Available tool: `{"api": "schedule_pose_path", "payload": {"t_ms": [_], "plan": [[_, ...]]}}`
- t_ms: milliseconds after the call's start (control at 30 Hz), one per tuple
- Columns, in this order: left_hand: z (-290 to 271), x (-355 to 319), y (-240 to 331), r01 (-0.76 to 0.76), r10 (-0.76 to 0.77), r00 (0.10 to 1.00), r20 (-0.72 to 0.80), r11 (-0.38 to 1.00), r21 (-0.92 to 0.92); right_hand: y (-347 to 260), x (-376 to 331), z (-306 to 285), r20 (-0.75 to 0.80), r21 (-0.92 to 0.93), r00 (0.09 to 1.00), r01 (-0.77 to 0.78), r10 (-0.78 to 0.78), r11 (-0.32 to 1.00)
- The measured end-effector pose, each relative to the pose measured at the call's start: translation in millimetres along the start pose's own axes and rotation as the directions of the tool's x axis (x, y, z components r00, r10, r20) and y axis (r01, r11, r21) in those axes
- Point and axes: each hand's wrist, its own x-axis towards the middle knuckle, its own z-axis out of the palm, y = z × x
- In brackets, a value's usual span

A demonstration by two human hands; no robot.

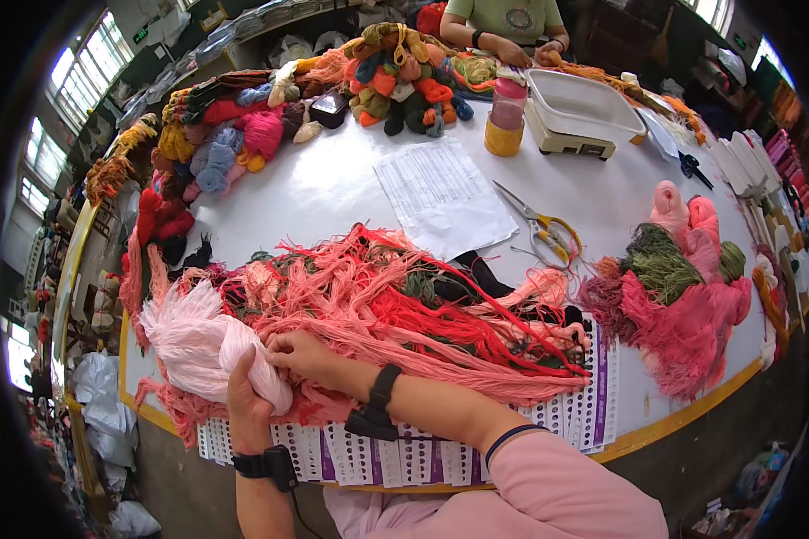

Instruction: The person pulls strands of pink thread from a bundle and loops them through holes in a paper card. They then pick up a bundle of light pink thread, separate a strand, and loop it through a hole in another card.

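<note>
At the near left corner of the worktop (301, 189), on the left end of a heap of coral and red yarn (333, 287), a pale pink skein (193, 337), fanned loosely on its left and bunched toward the lower right. Probably light, soft and limp, slightly slippery, hardly fragile but apt to snag; best held around the bunched end, leaving the loose strands free. Next, left hand (250, 400): grasping that bunched end from the near side, with thumb raised against the strands and fingers mostly hidden. Just to the right, right hand (301, 357): bent inward, with fingertips at the same end; impossible to tell whether pinching a strand. Farther along the near edge, hole-punched cards (368, 456) beneath the heap. Beyond its right part, yellow-handled scissors (532, 216). Toward the right edge, a pink and green yarn bundle (679, 310).
</note>
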Motion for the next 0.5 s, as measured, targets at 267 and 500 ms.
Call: {"api": "schedule_pose_path", "payload": {"t_ms": [267,500], "plan": [[5,-17,-3,-0.059,0.045,0.972,-0.232,0.997,-0.051,-1,-7,9,-0.043,-0.061,0.999,0.016,-0.019,0.998],[1,-13,-3,-0.07,0.057,0.994,-0.09,0.985,-0.155,-23,-25,13,-0.123,0.09,0.978,-0.161,0.171,0.983]]}}
